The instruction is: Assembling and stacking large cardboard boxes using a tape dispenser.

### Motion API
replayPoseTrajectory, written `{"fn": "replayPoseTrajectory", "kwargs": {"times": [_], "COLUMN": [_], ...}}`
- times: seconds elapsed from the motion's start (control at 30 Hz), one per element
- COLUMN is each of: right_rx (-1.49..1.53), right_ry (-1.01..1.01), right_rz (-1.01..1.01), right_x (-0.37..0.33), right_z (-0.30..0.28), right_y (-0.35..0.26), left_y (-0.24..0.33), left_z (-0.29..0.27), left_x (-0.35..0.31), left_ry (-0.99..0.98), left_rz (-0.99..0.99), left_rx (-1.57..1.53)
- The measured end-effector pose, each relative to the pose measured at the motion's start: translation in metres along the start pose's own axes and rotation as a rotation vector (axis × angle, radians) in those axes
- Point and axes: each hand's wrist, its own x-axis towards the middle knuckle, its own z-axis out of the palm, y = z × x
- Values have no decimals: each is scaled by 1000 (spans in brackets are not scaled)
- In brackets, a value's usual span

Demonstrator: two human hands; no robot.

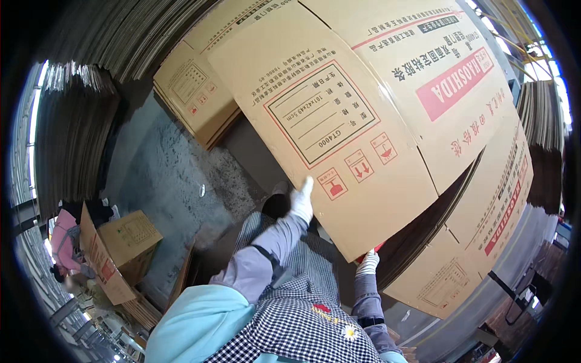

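Note:
A large flattened cardboard carton (387,212) with red and black print lies tilted in front of me, on top of a stack. At its left edge, my left hand (302,202), in a white glove, grips the board; the fingers under it are hidden. My right hand (367,264), also white-gloved, closes at the carton's near corner, its fingertips partly hidden by the board. Beside those fingertips shows a small red thing (379,247), too little visible to name.
More flattened cartons (460,260) are stacked at the right, and others (196,97) lie beyond on the left. Tall cardboard stacks (72,133) stand at the far left. A person in pink (65,242) is at the lower left beside an upright box (130,242). Grey floor (175,163) lies between.

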Motion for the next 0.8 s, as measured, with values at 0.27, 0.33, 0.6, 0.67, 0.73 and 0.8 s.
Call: {"fn": "replayPoseTrajectory", "kwargs": {"times": [0.27,0.33,0.6,0.67,0.73,0.8], "right_rx": [529,430,308,299,322,391], "right_ry": [-155,-127,-332,-339,-395,-469], "right_rz": [28,-34,-445,-556,-576,-588], "right_x": [-9,-8,-28,-28,-55,-107], "right_z": [-12,-24,33,45,107,213], "right_y": [-45,-86,-150,-163,-142,-96], "left_y": [-41,-4,84,78,117,183], "left_z": [-52,-22,-13,-12,-57,-131], "left_x": [-26,-5,-55,-54,-14,64], "left_ry": [-289,-339,-353,-335,-301,-301], "left_rz": [-569,-509,-31,49,82,194], "left_rx": [-366,-240,39,-33,-5,-71]}}
